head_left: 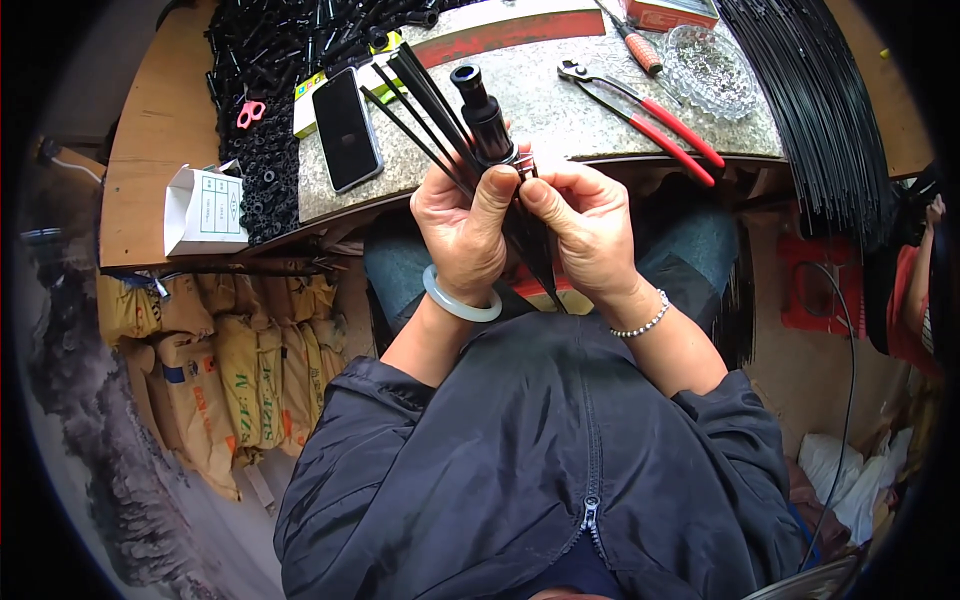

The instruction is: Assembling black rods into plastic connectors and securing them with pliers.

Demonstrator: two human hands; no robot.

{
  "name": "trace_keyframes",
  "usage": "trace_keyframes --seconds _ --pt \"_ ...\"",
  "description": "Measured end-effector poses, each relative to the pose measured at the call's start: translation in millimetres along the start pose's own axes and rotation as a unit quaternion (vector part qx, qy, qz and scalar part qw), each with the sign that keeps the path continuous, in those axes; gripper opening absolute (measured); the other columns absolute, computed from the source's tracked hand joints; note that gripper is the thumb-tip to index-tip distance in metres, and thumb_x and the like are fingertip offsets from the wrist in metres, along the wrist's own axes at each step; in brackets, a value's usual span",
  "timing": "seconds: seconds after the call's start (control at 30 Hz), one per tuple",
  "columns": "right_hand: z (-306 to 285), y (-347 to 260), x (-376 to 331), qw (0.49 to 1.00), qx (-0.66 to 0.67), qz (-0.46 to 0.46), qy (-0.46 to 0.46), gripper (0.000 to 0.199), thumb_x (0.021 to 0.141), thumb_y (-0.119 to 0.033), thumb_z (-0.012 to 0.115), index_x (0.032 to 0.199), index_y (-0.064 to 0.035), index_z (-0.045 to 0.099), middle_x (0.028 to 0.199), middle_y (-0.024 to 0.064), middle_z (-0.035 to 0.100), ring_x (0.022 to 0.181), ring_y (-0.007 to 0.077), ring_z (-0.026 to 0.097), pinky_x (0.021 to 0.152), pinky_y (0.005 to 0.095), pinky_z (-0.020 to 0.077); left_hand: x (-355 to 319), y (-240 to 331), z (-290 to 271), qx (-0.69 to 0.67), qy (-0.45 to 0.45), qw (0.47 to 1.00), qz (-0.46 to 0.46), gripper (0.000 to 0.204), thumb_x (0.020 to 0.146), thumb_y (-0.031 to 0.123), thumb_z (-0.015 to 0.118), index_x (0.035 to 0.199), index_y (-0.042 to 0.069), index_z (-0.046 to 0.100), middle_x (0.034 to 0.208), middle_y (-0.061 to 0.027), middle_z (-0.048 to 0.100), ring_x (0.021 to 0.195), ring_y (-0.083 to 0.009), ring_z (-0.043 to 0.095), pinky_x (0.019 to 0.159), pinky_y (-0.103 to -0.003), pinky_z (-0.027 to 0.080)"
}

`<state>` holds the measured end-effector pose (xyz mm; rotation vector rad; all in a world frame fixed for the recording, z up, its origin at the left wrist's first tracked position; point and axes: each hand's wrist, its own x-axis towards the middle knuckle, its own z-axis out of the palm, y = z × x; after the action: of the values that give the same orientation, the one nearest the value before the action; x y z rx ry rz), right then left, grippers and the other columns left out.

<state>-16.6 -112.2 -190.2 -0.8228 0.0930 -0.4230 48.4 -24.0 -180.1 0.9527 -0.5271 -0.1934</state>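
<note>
A black tubular umbrella runner (486, 125) stands upright between my hands, with its hollow end at the top. My left hand (465, 225) is closed around it, thumb against its lower collar. Several thin black umbrella ribs (425, 95) fan out to the upper left past the left fingers, and more dark rods hang below the hands. My right hand (590, 225) is closed in a pinch at the collar, its thumb tip next to the left thumb. A bit of thin silver wire (527, 160) shows at this spot. The fingertips behind the runner are hidden.
A phone (348, 130), red-handled pliers (645, 120), a screwdriver (638, 45) and a glass dish (710, 72) lie on the worktop (470, 75). Black parts (270, 180), pink scissors (251, 113) and a white box (207, 210) are left; long black rods (815, 110) overhang right.
</note>
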Motion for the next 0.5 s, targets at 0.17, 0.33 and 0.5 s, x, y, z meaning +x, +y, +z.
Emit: trace_keyframes --seconds 0.17,0.33,0.5 --pt "0 -4 0 1.000 -0.021 0.002 -0.002 0.010 0.085 -0.007 0.066 0.091 0.0010 0.066 0.087 0.0045 0.066 0.079 0.0068 0.059 0.073 0.0204 0.0483 0 1 1 0.007 -0.005 1.000 -0.009 0.032 0.084 0.013 0.068 0.111 -0.002 0.059 0.100 -0.0097 0.066 0.087 -0.0138 0.063 0.081 -0.027 0.049" --pt "-5 -4 5 1.000 -0.010 0.009 -0.023 0.012 0.085 -0.006 0.066 0.095 0.0005 0.064 0.089 0.0040 0.066 0.079 0.0066 0.059 0.074 0.0207 0.0484 0 1 2 -0.021 -0.029 0.999 -0.017 0.036 0.085 0.017 0.068 0.113 -0.002 0.058 0.105 -0.0098 0.064 0.088 -0.0141 0.063 0.082 -0.028 0.050" --pt "5 -7 3 0.999 -0.002 0.011 0.048 0.010 0.081 -0.005 0.070 0.086 -0.0016 0.062 0.087 0.0042 0.065 0.080 0.0069 0.059 0.074 0.0213 0.0488 0 -5 -3 -0.036 -0.040 0.998 -0.022 0.041 0.084 0.021 0.068 0.116 -0.002 0.056 0.107 -0.0100 0.063 0.088 -0.0152 0.064 0.081 -0.028 0.050"
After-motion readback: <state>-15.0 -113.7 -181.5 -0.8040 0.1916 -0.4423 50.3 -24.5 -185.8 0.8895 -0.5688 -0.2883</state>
